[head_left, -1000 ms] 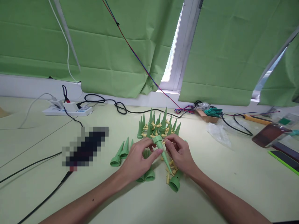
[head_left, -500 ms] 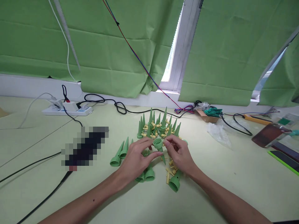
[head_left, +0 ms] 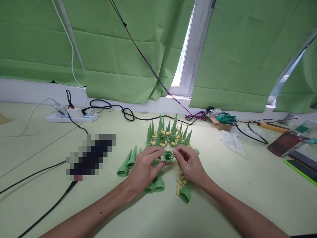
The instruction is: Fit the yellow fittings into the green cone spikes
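My left hand [head_left: 146, 165] is closed around the wide threaded end of a green plant watering spike [head_left: 168, 156], whose open mouth faces me. My right hand [head_left: 189, 162] pinches at the right side of that rim; what its fingertips hold is hidden. Below the right hand lie several small yellow valves [head_left: 178, 186] and a loose green spike [head_left: 185, 194]. More green spikes [head_left: 158, 185] lie under my left hand, and others [head_left: 123, 170] lie to its left. Behind both hands stands a cluster of upright spikes [head_left: 174, 127] with yellow valves fitted at their sides.
A pixelated dark object [head_left: 92, 157] with a cable lies at left. A white power strip [head_left: 71, 116] and black cords run along the wall. At right are a small cardboard box [head_left: 220, 124], a plastic bag [head_left: 231, 142], a reddish-brown bottle [head_left: 284, 143] and a green-edged phone [head_left: 300, 172].
The held spike has tilted so that its mouth turns toward me and its pointed tip no longer shows. Both hands have stayed in nearly the same place.
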{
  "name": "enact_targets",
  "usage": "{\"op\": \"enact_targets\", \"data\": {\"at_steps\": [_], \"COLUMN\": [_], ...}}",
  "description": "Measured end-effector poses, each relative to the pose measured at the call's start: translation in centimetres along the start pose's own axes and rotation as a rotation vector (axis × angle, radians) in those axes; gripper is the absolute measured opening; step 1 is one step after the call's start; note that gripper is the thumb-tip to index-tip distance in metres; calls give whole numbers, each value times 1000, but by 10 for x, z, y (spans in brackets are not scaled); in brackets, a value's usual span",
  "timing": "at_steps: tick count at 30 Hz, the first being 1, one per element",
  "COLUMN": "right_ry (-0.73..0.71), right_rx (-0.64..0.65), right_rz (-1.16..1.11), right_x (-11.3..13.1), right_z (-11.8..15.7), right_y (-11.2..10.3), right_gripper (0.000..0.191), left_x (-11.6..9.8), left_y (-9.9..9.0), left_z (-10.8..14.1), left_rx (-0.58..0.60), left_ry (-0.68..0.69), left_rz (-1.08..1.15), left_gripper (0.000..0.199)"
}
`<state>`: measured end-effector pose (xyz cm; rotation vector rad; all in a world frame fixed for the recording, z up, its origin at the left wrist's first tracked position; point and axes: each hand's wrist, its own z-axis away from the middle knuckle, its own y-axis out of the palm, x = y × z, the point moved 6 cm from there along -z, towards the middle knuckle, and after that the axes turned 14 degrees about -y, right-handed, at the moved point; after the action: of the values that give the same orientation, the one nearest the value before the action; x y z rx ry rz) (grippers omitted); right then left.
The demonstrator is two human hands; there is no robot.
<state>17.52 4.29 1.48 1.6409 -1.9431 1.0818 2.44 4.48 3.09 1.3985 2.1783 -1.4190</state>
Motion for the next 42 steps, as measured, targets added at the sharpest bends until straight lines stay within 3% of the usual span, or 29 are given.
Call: {"op": "enact_targets", "data": {"at_steps": [7, 17, 21, 28, 34, 42], "right_ry": [16, 66, 78, 9, -10, -4], "right_rx": [19, 39, 15, -76, -106, -59], "right_rz": [27, -15, -64, -120, -147, -164], "right_x": [-1, -5, -6, -4, -3, -7], "right_z": [-1, 0, 1, 2, 2, 5], "right_y": [1, 4, 4, 1, 0, 3], "right_gripper": [36, 36, 34, 29, 26, 23], "left_x": [-5, -4, 1, 6, 10, 10], "left_y": [0, 2, 2, 1, 4, 10], "left_z": [4, 8, 5, -3, -4, -3], "left_rx": [-19, -2, 0, 61, 154, 249], "left_ry": [109, 128, 10, -196, -381, -387], "left_rz": [-54, -128, -106, 52, 201, 231], "left_gripper": [13, 23, 25, 7, 43, 39]}}
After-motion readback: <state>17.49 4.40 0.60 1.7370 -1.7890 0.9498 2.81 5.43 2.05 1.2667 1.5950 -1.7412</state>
